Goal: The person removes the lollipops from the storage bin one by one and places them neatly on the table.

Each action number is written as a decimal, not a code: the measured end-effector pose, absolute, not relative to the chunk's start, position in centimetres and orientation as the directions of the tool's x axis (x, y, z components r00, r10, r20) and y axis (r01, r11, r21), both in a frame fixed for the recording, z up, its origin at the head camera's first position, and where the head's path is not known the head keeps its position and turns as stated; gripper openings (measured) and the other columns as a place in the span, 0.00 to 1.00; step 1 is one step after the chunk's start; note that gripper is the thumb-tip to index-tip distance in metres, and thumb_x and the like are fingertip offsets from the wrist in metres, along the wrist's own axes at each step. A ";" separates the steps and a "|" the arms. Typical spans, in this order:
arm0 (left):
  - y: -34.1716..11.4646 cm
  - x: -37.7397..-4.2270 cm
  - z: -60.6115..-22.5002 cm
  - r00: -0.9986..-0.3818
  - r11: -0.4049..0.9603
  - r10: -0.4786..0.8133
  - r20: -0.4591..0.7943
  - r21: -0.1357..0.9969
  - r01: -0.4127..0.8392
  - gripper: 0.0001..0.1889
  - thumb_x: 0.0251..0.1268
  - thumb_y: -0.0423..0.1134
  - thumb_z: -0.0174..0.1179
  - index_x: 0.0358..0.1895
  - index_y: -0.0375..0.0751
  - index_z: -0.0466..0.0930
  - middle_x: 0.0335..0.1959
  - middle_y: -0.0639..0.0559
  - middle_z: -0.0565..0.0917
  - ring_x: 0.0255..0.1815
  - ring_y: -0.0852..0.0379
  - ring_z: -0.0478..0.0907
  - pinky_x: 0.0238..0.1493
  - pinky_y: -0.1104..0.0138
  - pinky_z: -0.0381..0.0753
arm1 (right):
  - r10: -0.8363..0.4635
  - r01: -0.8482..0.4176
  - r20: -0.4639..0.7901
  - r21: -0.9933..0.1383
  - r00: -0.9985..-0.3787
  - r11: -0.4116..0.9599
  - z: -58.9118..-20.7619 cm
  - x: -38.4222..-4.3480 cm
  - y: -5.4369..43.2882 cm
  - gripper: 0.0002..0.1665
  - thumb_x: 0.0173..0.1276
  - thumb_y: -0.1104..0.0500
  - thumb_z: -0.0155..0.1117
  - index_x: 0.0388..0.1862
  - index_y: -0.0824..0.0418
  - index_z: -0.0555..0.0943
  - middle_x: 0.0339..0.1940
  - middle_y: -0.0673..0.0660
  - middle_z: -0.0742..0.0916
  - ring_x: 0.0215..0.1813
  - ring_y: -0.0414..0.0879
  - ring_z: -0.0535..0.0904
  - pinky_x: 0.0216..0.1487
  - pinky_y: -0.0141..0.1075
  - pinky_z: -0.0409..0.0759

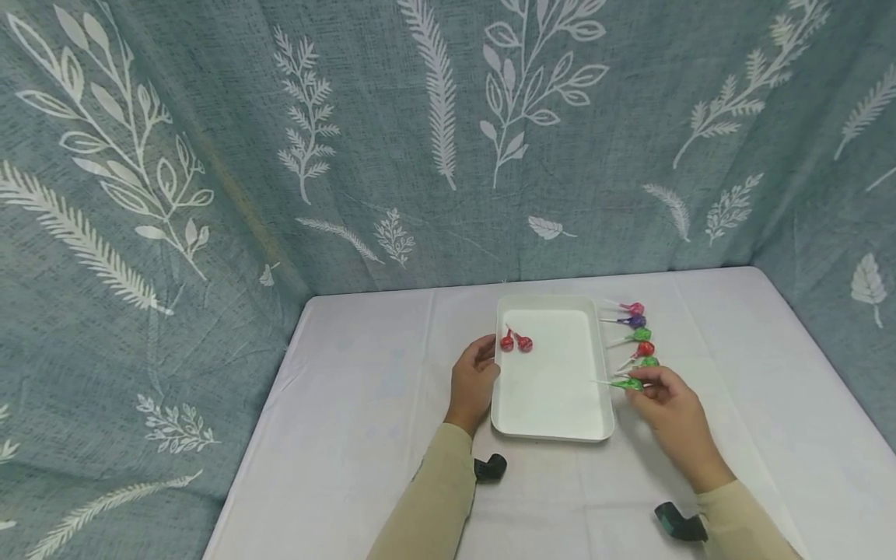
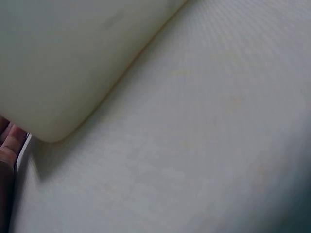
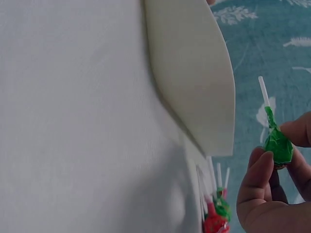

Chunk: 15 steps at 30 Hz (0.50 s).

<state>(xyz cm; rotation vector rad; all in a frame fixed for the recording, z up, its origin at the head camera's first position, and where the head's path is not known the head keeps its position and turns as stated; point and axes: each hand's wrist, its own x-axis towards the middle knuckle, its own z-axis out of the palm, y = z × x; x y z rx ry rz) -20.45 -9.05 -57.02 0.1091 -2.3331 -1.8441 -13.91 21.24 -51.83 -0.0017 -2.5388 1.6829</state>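
Observation:
A white rectangular tray lies on the cloth, with two red-wrapped lollipops inside near its left wall. My left hand holds the tray's left side, thumb at the rim; part of its fingers is hidden by the tray wall. In the left wrist view, its fingers show beyond the tray corner. Beside the tray's right wall, my right hand pinches a green-wrapped lollipop by its candy head. The stick points left, overlapping the tray's right edge in the head view.
Right of the tray, several lollipops lie in a column: a pink one, a purple one, a red one and green ones. A white cloth covers the table. A leaf-patterned curtain hangs behind and at the sides.

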 end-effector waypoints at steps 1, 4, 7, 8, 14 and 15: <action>-9.0 -20.4 -57.0 -0.984 0.236 -0.160 0.082 0.971 0.042 0.29 0.69 0.27 0.56 0.73 0.40 0.80 0.65 0.46 0.86 0.63 0.49 0.84 0.65 0.56 0.84 | 0.061 -0.045 0.075 -0.917 -0.995 0.396 -51.9 -13.9 21.5 0.18 0.76 0.67 0.68 0.62 0.70 0.81 0.44 0.63 0.85 0.40 0.41 0.79 0.32 0.29 0.79; -9.0 -20.4 -57.0 -0.984 0.236 -0.163 0.077 0.971 0.037 0.28 0.69 0.27 0.57 0.73 0.41 0.80 0.65 0.47 0.86 0.63 0.50 0.84 0.65 0.56 0.84 | 0.076 -0.027 0.064 -0.912 -0.995 0.409 -52.1 -13.9 22.1 0.18 0.77 0.67 0.68 0.62 0.69 0.81 0.45 0.63 0.85 0.40 0.41 0.78 0.33 0.28 0.80; -9.0 -20.4 -57.0 -0.984 0.234 -0.163 0.078 0.971 0.038 0.29 0.69 0.27 0.57 0.73 0.41 0.80 0.65 0.47 0.86 0.63 0.50 0.84 0.65 0.56 0.84 | 0.089 -0.009 0.051 -0.908 -0.995 0.419 -52.2 -13.9 22.6 0.18 0.77 0.66 0.68 0.63 0.69 0.81 0.47 0.63 0.85 0.41 0.41 0.79 0.32 0.29 0.80; -9.0 -20.4 -57.0 -0.983 0.233 -0.163 0.079 0.972 0.040 0.29 0.68 0.27 0.56 0.73 0.41 0.80 0.64 0.47 0.86 0.63 0.50 0.84 0.66 0.56 0.84 | 0.094 -0.001 0.045 -0.907 -0.995 0.421 -52.2 -13.9 22.8 0.18 0.77 0.65 0.68 0.63 0.69 0.81 0.47 0.63 0.85 0.40 0.41 0.79 0.32 0.30 0.80; -9.0 -20.5 -57.1 -0.984 0.222 -0.161 0.076 0.974 0.039 0.29 0.68 0.26 0.56 0.73 0.40 0.80 0.64 0.47 0.86 0.62 0.50 0.84 0.65 0.57 0.84 | 0.120 0.041 0.015 -0.893 -0.993 0.449 -52.6 -13.8 23.7 0.19 0.79 0.62 0.68 0.64 0.66 0.81 0.47 0.63 0.85 0.39 0.43 0.78 0.28 0.32 0.79; -9.0 -20.5 -57.1 -0.984 0.222 -0.162 0.074 0.974 0.037 0.29 0.68 0.26 0.56 0.73 0.40 0.80 0.64 0.47 0.86 0.62 0.50 0.84 0.65 0.57 0.84 | 0.123 0.044 0.013 -0.890 -0.992 0.454 -52.6 -13.8 23.8 0.19 0.79 0.61 0.68 0.65 0.66 0.81 0.46 0.62 0.86 0.39 0.43 0.78 0.28 0.32 0.79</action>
